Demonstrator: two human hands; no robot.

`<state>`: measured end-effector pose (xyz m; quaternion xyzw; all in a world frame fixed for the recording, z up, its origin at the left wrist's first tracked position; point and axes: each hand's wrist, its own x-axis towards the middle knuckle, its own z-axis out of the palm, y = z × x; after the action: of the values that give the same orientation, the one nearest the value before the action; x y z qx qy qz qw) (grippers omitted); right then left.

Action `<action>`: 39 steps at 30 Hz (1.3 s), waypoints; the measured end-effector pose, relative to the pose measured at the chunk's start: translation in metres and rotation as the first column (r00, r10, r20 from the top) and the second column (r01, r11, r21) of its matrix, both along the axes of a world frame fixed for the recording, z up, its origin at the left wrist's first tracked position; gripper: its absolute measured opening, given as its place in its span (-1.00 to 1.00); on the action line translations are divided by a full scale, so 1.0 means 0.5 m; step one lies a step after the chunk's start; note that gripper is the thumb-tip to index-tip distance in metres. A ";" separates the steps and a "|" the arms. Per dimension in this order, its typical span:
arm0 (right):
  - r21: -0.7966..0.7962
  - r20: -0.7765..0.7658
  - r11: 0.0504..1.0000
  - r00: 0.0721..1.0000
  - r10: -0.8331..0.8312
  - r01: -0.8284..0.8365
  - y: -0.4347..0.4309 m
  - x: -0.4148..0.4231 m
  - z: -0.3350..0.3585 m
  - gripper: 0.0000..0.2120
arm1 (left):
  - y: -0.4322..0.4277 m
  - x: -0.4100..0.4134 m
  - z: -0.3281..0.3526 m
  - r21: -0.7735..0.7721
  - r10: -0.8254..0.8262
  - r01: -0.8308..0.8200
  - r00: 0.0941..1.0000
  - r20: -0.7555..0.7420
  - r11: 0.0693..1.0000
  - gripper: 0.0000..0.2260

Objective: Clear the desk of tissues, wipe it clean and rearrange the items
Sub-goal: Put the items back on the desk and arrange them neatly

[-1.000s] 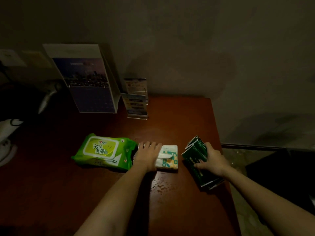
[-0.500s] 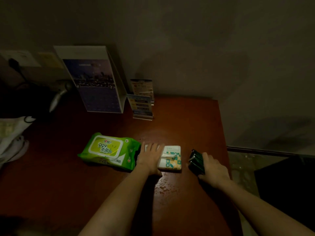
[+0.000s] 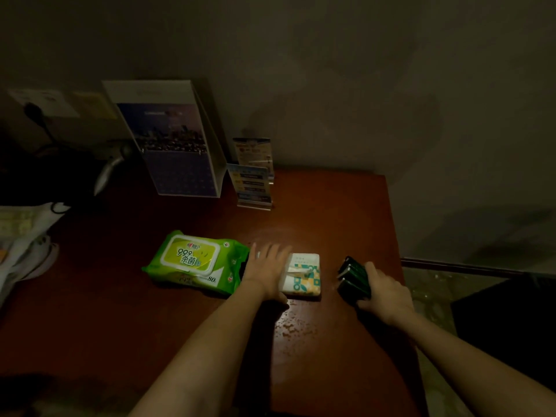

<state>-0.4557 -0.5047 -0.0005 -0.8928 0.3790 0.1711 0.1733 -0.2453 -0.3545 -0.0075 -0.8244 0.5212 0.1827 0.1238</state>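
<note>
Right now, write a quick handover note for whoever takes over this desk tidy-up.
Left hand: flat, fingers straight, on the tissue pack's left edge, beside the wet wipes pack.
Right hand: grips the dark green packets, right of the tissue pack, near the desk's right edge.
Done: no loose tissues show near the hands.
Left: wipe the droplets toward the front, then line the items up.

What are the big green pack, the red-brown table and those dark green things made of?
The green pack looks like soft plastic film: crinkled, shiny, with a stiffer-looking yellow flap on top. The table looks like varnished wood or a wood-look coating: red-brown, smooth, mirroring the light. The dark green packets in the right hand look glossy, maybe film or card; too dark to tell.
</note>
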 end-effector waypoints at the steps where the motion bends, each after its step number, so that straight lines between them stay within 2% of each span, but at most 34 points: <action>1: 0.018 0.019 0.999 0.999 -0.026 0.026 -0.013 0.005 0.010 -0.44 | -0.004 0.003 0.005 -0.006 0.004 -0.004 1.000 -0.002 1.000 0.10; 4: 0.083 0.049 0.994 0.996 -0.072 0.068 -0.057 0.029 0.044 -0.37 | -0.021 0.022 0.025 -0.020 -0.002 0.002 1.000 -0.008 1.000 0.08; 8: 0.074 0.035 0.997 0.999 -0.023 0.021 -0.118 0.064 0.081 -0.42 | -0.057 0.054 0.066 -0.036 0.003 -0.003 1.000 0.003 0.999 0.07; 12: 0.067 0.050 0.998 0.999 0.015 -0.018 -0.172 0.097 0.092 -0.46 | -0.118 0.078 0.073 -0.129 0.038 -0.035 0.999 0.019 0.991 -0.07; 17: 0.067 0.007 0.994 0.996 0.091 -0.091 -0.247 0.157 0.075 -0.44 | -0.212 0.095 0.037 -0.090 0.064 -0.059 0.997 0.049 0.994 -0.19; 23: 0.179 -0.047 0.962 0.975 0.218 -0.206 -0.374 0.255 0.053 -0.30 | -0.309 0.138 -0.011 -0.062 0.062 -0.059 0.997 0.036 0.996 -0.15; 26: 0.364 0.014 0.910 0.978 0.207 -0.198 -0.429 0.302 0.033 -0.42 | -0.342 0.160 -0.029 -0.057 0.066 -0.065 0.997 0.026 0.996 -0.12; 28: 0.464 -0.003 0.867 0.979 0.205 -0.181 -0.454 0.329 0.026 -0.45 | -0.361 0.174 -0.038 -0.052 0.069 -0.069 0.997 0.016 0.996 -0.12; 31: 0.561 -0.082 0.820 0.978 0.194 -0.116 -0.489 0.356 0.007 -0.38 | -0.377 0.191 -0.048 -0.060 0.077 -0.075 0.997 0.025 0.995 -0.12; 33: 0.524 -0.104 0.842 0.971 0.217 -0.132 -0.505 0.362 -0.004 -0.24 | -0.378 0.198 -0.054 -0.066 0.091 -0.089 0.995 0.026 0.994 -0.13; 36: 0.460 0.025 0.874 0.986 0.167 -0.159 -0.521 0.358 -0.013 -0.04 | -0.378 0.203 -0.060 -0.064 0.108 -0.107 0.994 0.022 0.992 -0.14; 39: 0.427 0.120 0.883 0.980 0.158 -0.195 -0.531 0.341 -0.017 -0.04 | -0.379 0.202 -0.065 -0.065 0.119 -0.118 0.993 0.015 0.991 -0.14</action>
<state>-0.2850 -0.7700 -0.0089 -0.8681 0.2406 0.2300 0.3681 -0.1444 -0.5441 -0.0397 -0.8591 0.4759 0.1651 0.0912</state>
